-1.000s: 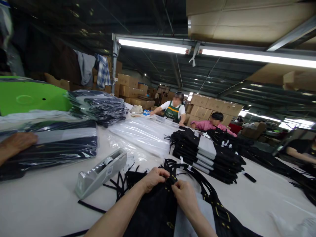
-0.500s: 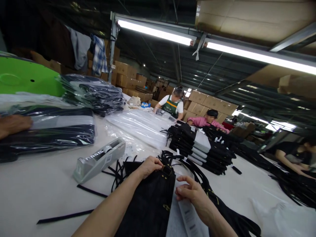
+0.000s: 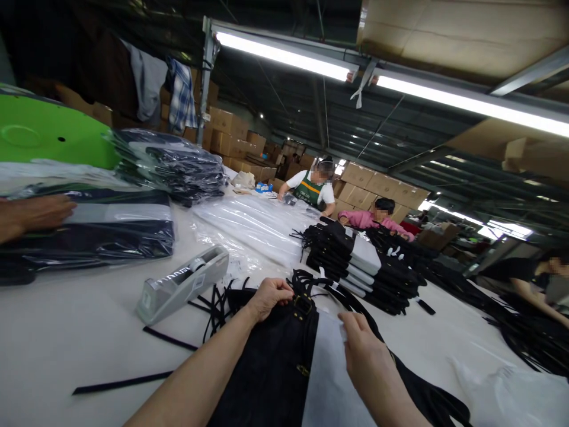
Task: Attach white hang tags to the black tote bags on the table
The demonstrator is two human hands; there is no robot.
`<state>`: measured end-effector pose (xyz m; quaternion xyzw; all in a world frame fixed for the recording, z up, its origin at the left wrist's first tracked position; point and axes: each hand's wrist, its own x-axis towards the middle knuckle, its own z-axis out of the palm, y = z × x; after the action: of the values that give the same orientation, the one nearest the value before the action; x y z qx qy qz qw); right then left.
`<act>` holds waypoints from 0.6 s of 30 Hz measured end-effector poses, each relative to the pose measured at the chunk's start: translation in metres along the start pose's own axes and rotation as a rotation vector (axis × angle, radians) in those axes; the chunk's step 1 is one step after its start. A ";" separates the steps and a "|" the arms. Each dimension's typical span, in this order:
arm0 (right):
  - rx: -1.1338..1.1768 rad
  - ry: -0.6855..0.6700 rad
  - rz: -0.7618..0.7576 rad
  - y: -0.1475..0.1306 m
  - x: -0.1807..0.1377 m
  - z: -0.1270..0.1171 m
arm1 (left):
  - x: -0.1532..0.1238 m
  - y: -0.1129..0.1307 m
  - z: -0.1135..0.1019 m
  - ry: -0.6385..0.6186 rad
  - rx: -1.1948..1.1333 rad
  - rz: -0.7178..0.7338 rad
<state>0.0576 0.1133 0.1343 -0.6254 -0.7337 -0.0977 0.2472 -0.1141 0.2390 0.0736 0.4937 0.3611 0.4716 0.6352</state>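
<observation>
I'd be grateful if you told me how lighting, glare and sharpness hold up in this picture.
Head view, top: the tube lights burn out to near white; head view, left: streaky glare crosses the plastic-wrapped pack; head view, foreground: the black fabric is so dark that little texture shows; head view, lower right: the clear plastic looks soft and washed out.

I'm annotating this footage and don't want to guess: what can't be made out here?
All in the head view:
- What the left hand pinches near the buckle, if anything: its fingers hide it.
- Whether the right hand grips anything: its fingers block the view.
- The black piece's near end: cut off by the bottom edge.
- Dispenser label: print too small.
</observation>
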 end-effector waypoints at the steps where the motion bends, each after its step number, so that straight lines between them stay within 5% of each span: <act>1: -0.157 0.047 -0.118 -0.008 0.002 0.000 | 0.000 0.000 0.000 0.000 -0.003 0.004; 4: -0.429 0.064 -0.359 -0.031 0.005 0.005 | 0.000 -0.001 0.001 0.006 -0.010 0.016; 7: -0.478 0.037 -0.408 -0.040 -0.004 0.022 | 0.000 -0.002 0.000 0.004 -0.017 0.026; 12: -0.088 -0.102 -0.371 -0.015 -0.043 0.047 | 0.000 -0.004 0.000 0.002 -0.041 0.046; 18: 0.358 -0.197 -0.138 0.010 -0.054 0.042 | -0.001 -0.002 0.000 -0.011 -0.058 0.063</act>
<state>0.0625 0.0878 0.0702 -0.5264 -0.8009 0.0794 0.2742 -0.1141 0.2383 0.0712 0.4888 0.3281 0.4988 0.6361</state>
